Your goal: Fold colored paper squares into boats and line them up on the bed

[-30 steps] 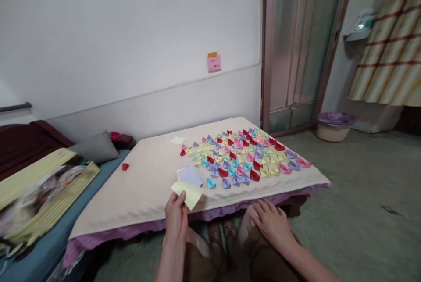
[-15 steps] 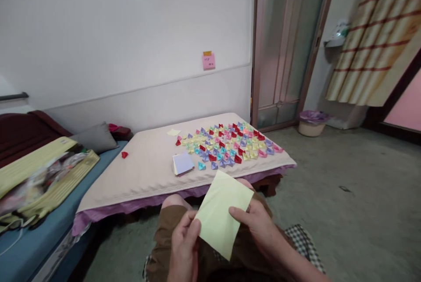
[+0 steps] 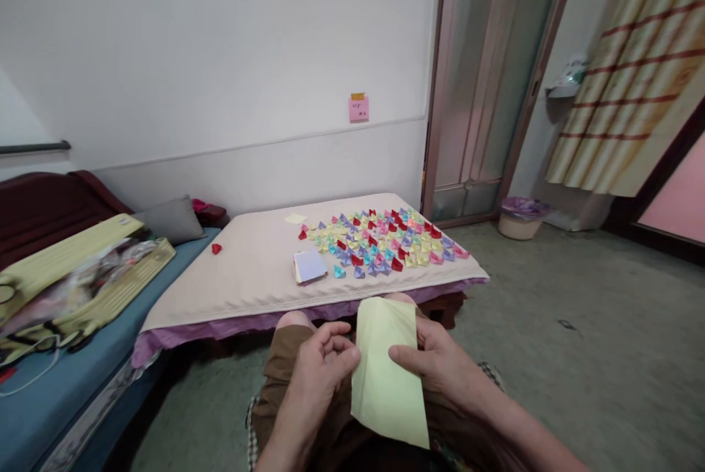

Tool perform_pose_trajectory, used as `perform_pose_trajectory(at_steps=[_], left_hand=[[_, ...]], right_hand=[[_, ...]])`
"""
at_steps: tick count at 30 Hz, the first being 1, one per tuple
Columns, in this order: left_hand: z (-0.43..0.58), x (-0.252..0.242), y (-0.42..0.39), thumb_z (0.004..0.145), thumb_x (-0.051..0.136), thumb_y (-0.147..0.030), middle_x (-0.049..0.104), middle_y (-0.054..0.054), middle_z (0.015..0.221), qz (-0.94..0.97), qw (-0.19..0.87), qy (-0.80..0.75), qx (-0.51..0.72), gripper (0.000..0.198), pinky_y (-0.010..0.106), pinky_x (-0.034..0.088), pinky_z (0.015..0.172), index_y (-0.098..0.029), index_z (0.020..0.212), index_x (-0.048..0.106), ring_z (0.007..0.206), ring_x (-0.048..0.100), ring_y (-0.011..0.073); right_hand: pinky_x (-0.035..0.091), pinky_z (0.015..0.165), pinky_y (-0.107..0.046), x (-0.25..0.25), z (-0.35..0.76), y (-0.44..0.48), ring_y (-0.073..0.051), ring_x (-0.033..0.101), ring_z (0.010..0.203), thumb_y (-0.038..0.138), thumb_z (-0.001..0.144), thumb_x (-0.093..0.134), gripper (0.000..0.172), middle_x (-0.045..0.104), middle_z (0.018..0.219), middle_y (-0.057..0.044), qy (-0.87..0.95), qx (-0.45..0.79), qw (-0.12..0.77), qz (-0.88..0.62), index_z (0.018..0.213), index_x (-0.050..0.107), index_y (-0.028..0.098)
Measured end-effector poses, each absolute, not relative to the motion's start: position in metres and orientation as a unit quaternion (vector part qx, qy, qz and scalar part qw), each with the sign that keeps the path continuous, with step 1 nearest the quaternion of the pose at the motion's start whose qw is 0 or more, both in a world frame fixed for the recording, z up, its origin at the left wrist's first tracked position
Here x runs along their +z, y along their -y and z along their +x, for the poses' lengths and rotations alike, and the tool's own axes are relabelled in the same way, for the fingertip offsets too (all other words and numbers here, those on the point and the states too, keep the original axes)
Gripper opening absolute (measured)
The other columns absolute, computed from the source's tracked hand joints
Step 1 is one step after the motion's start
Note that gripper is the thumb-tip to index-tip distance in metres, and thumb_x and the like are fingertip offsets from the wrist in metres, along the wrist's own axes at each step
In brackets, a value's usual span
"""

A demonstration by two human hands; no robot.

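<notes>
A pale yellow-green sheet of paper is held over my lap, its long side roughly upright and its surface slightly bent. My right hand grips the right edge, thumb on the front and fingers behind. At the left edge is my left hand, its fingers curled and the thumb tip touching the paper. Beyond my knees, a stack of square paper with a lavender sheet on top lies on the cloth-covered table. Many small folded paper pieces in several colours spread to its right.
One red folded piece sits apart at the table's left. A flat pale yellow paper lies near the wall. On the blue bed is an opened yellow case. A lined bin stands on the floor at right.
The sheet has turned from a diagonal tilt to nearly upright. My left hand has shifted up along its left edge, while my right hand keeps its hold. The view has shifted slightly.
</notes>
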State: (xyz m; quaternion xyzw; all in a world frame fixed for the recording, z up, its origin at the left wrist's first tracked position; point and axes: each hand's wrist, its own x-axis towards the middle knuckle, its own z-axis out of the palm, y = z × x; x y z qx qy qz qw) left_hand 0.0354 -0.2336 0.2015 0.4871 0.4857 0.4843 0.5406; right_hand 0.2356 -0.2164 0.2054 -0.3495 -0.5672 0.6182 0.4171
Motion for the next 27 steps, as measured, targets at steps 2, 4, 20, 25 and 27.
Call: perform_pose_trajectory(at_steps=[2, 4, 20, 25, 27], left_hand=[[0.039, 0.203, 0.235, 0.064, 0.074, -0.034, 0.06, -0.001, 0.062, 0.462, 0.599, -0.449, 0.475, 0.032, 0.017, 0.028, 0.043, -0.014, 0.089, 0.066, 0.043, 0.04, 0.005], [0.042, 0.207, 0.238, 0.065, 0.074, -0.034, 0.053, -0.005, 0.05, 0.453, 0.631, -0.431, 0.46, 0.028, 0.016, 0.022, 0.04, -0.012, 0.08, 0.066, 0.037, 0.031, 0.0023], [0.055, 0.224, 0.259, 0.071, 0.066, -0.021, 0.045, -0.007, 0.046, 0.398, 0.586, -0.405, 0.578, 0.006, 0.016, 0.023, 0.04, -0.015, 0.07, 0.066, 0.039, 0.033, 0.0037], [0.053, 0.239, 0.264, 0.072, 0.061, -0.022, 0.048, -0.005, 0.051, 0.414, 0.579, -0.409, 0.571, 0.009, 0.018, 0.032, 0.049, -0.016, 0.066, 0.063, 0.048, 0.041, 0.0074], [0.051, 0.239, 0.265, 0.072, 0.063, -0.024, 0.048, -0.004, 0.055, 0.464, 0.54, -0.429, 0.556, 0.008, 0.019, 0.033, 0.051, -0.016, 0.071, 0.065, 0.052, 0.042, 0.0086]], right_hand=[[0.05, 0.064, -0.03, 0.21, 0.237, 0.218, -0.022, 0.063, 0.075, 0.031, 0.072, 0.066, 0.031, 0.068, 0.086, -0.005, 0.575, 0.606, 0.415, -0.36, 0.099, 0.063, 0.015], [0.049, 0.062, -0.029, 0.214, 0.24, 0.218, -0.022, 0.062, 0.074, 0.032, 0.071, 0.067, 0.03, 0.068, 0.082, -0.004, 0.588, 0.584, 0.41, -0.38, 0.096, 0.065, 0.015], [0.046, 0.068, -0.028, 0.235, 0.252, 0.23, -0.018, 0.057, 0.076, 0.029, 0.074, 0.067, 0.016, 0.064, 0.08, -0.004, 0.621, 0.551, 0.464, -0.308, 0.084, 0.074, 0.019], [0.044, 0.074, -0.031, 0.245, 0.261, 0.233, -0.021, 0.055, 0.087, 0.029, 0.079, 0.063, 0.019, 0.06, 0.082, -0.005, 0.714, 0.444, 0.444, -0.31, 0.066, 0.075, 0.021], [0.044, 0.076, -0.032, 0.245, 0.262, 0.235, -0.021, 0.054, 0.087, 0.029, 0.082, 0.059, 0.022, 0.061, 0.084, -0.005, 0.736, 0.418, 0.436, -0.305, 0.069, 0.075, 0.023]])
